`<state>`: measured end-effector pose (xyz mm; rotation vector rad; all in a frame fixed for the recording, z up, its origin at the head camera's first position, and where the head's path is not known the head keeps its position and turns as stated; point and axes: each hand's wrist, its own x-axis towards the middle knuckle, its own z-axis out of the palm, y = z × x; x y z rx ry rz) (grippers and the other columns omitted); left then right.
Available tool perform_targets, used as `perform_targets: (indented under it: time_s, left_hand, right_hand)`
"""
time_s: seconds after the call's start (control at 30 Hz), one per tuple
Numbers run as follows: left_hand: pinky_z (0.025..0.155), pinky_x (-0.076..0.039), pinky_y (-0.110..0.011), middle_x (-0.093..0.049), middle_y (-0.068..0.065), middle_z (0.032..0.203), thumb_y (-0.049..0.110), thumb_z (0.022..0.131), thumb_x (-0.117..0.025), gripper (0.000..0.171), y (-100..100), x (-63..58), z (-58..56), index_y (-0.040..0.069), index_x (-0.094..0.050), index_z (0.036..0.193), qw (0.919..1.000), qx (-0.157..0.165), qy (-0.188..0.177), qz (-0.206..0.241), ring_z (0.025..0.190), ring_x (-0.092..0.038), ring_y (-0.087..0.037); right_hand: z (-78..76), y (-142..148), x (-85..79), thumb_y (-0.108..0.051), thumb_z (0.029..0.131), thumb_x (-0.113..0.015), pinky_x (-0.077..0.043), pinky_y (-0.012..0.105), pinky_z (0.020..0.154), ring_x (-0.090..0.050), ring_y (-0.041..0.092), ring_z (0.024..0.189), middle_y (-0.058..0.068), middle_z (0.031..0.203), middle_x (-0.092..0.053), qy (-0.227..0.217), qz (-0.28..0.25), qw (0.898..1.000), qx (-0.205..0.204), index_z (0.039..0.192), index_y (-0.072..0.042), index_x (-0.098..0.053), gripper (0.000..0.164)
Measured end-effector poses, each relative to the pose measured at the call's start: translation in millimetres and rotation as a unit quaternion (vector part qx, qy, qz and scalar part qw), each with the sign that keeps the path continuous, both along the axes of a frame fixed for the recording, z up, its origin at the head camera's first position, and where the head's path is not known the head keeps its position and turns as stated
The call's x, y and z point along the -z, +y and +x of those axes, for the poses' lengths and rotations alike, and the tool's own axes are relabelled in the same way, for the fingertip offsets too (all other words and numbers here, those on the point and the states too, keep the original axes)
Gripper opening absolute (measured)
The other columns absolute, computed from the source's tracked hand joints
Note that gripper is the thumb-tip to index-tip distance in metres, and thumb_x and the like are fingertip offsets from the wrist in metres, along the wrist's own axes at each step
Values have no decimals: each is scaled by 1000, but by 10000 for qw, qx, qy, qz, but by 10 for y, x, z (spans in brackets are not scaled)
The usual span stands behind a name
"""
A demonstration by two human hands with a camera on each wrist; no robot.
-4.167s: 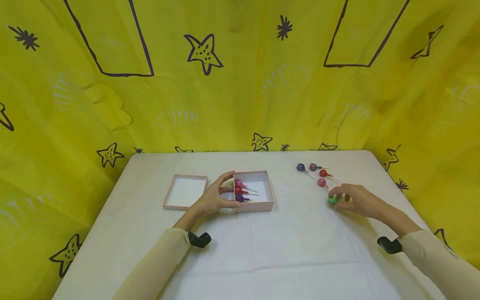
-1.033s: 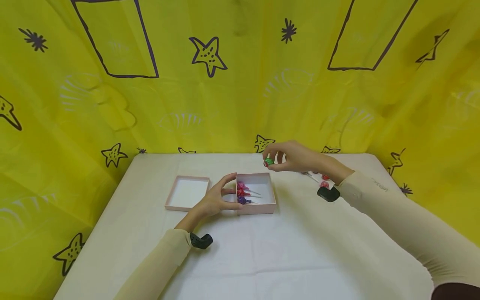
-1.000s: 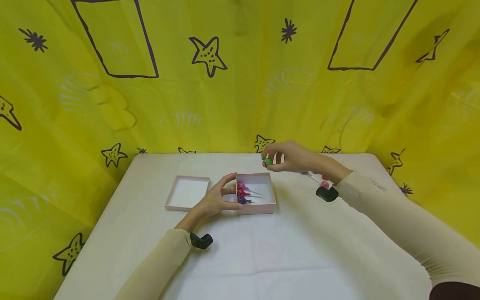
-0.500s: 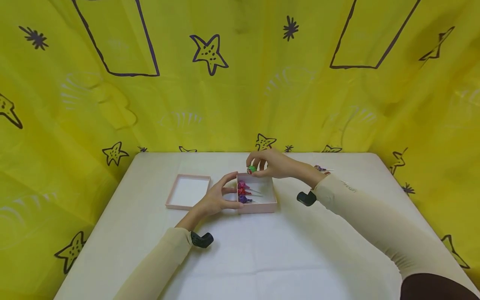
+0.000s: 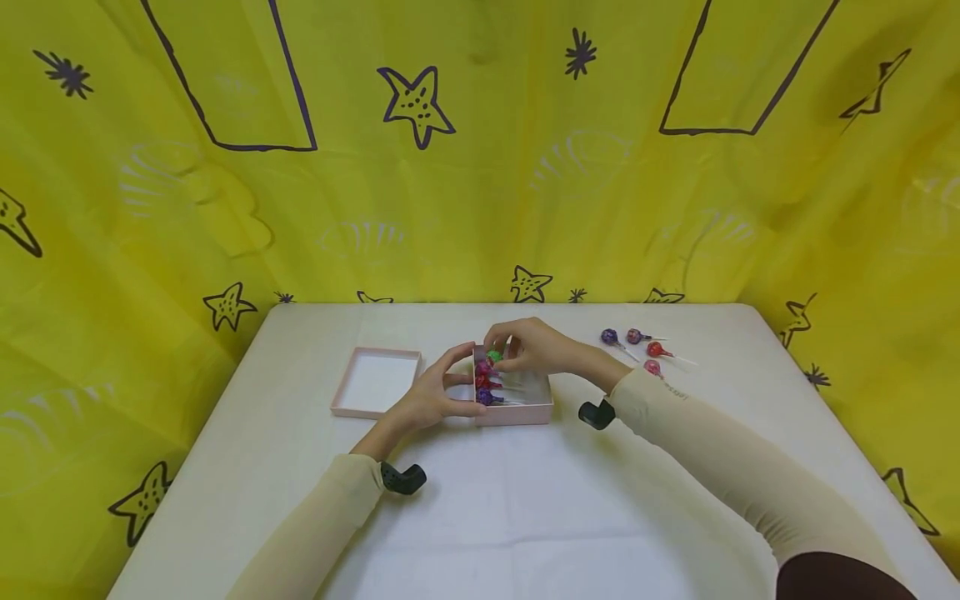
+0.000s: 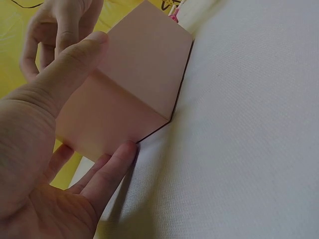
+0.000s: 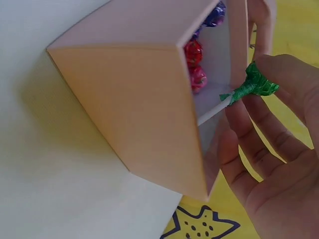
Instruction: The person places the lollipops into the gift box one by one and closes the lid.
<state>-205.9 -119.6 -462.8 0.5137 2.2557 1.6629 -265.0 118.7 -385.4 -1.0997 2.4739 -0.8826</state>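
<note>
My left hand holds the left end of an open pale pink box, thumb at the front wall and fingers behind. In the left wrist view the thumb lies along one box wall. A pink, a red and a purple lollipop lie side by side in the box, heads to the left. My right hand pinches a green-wrapped lollipop by its head, at the back of the box. In the right wrist view its white stick reaches down past the box rim.
The pink-edged lid lies left of the box, white inside up. Several lollipops lie on the right of the white-covered table, among them a red one and a purple one. A yellow patterned curtain surrounds the table.
My right hand has carried the green lollipop from the table's right side over to the box and lowered it into the back. My left hand keeps its hold on the box.
</note>
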Motion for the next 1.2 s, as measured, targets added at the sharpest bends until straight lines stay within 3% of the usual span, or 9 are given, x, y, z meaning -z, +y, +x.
perform_targets:
  time_s: [0.43,1.2]
  left_hand:
    - [109,-42,-61,-25,-3,169,15,81,-89,105,-21,33,-8,18,-24,164,9999,108,70,15,136,-52,-34]
    - [109,-44,-59,-26,-4,168,16,82,-89,104,-14,4,3,19,-25,164,9999,63,77,-25,135,-53,-33]
  right_hand:
    - [52,-71,226,-10,95,-75,-56,29,82,-65,16,89,-2,106,-73,13,-197,9994,-281,112,-11,-71,18]
    - [68,-121,318,-13,95,-75,-57,30,86,-67,17,94,-3,103,-72,-256,-35,9990,-353,110,-12,-73,15]
